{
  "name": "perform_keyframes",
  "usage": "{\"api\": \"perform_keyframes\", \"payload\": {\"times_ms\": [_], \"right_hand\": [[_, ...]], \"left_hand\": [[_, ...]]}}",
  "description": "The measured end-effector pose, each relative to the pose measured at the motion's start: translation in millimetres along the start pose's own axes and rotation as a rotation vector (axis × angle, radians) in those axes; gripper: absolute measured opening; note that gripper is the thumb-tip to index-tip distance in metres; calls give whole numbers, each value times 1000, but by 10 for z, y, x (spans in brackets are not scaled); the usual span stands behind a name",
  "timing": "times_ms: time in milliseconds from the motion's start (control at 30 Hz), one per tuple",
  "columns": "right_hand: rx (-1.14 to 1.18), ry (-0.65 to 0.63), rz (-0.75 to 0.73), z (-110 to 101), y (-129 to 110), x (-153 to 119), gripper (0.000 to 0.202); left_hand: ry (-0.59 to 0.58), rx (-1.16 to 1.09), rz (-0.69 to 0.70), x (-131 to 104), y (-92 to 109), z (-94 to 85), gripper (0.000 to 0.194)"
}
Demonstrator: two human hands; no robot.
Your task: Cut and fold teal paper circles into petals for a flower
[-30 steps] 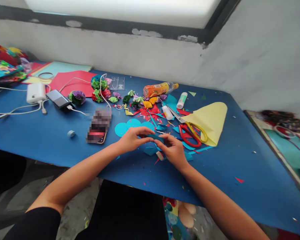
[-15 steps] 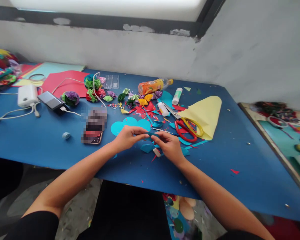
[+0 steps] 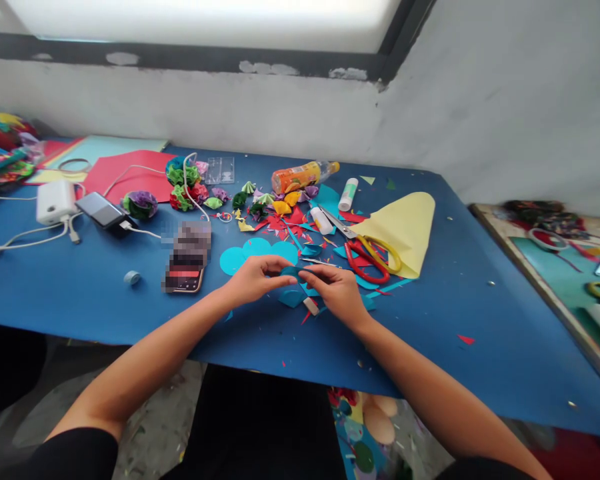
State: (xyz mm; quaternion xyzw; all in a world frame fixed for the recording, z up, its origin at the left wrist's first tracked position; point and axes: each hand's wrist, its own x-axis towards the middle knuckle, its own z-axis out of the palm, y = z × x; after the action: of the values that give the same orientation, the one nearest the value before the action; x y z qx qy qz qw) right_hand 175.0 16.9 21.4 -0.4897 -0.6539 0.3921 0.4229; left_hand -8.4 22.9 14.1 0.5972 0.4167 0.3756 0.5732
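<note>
A small folded piece of blue paper (image 3: 291,271) is up between my two hands, just over the table. The thumb and fingers of my left hand (image 3: 257,280) are around its left end. My right hand (image 3: 336,293) pinches the right end. Beside my left hand lies a bright blue scalloped paper cutout (image 3: 245,255), partly covered by the fingers. Red-handled scissors (image 3: 367,267) and yellow-handled scissors (image 3: 387,253) rest past my right hand. An eraser-like whitish block (image 3: 311,306) lies below the hands among blue paper scraps (image 3: 291,298).
Behind the hands are red scraps (image 3: 293,223), folded paper pieces (image 3: 281,207), glue sticks (image 3: 349,195) and an orange-labelled bottle (image 3: 300,177). Yellow paper (image 3: 413,227) lies right. Phones (image 3: 186,260), cables, a white charger (image 3: 55,202) and a tape roll (image 3: 131,277) are left.
More of the blue paper piece now shows between the hands, and the left fingers have parted a little. The camera view has shifted slightly.
</note>
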Motion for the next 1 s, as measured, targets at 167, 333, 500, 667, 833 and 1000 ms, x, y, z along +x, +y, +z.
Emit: {"api": "perform_keyframes", "payload": {"times_ms": [167, 333, 500, 667, 833, 1000], "right_hand": [[6, -4, -3, -1, 10, 4, 21], [31, -16, -1, 3, 32, 17, 19], [69, -63, 13, -4, 40, 24, 28], [107, -118, 32, 7, 63, 35, 29], [104, -133, 53, -21, 138, 93, 19], [82, -177, 15, -90, 157, 121, 25]], "left_hand": [[-42, -23, -49, 5, -10, 6, 27], [-34, -69, -70, 50, -51, -17, 18], [-26, -28, -57, 36, -51, -24, 24], [36, 64, -19, 5, -18, 0, 21], [16, 53, -27, 54, -51, 7, 20], [2, 32, -50, 72, -51, -18, 28]]}}
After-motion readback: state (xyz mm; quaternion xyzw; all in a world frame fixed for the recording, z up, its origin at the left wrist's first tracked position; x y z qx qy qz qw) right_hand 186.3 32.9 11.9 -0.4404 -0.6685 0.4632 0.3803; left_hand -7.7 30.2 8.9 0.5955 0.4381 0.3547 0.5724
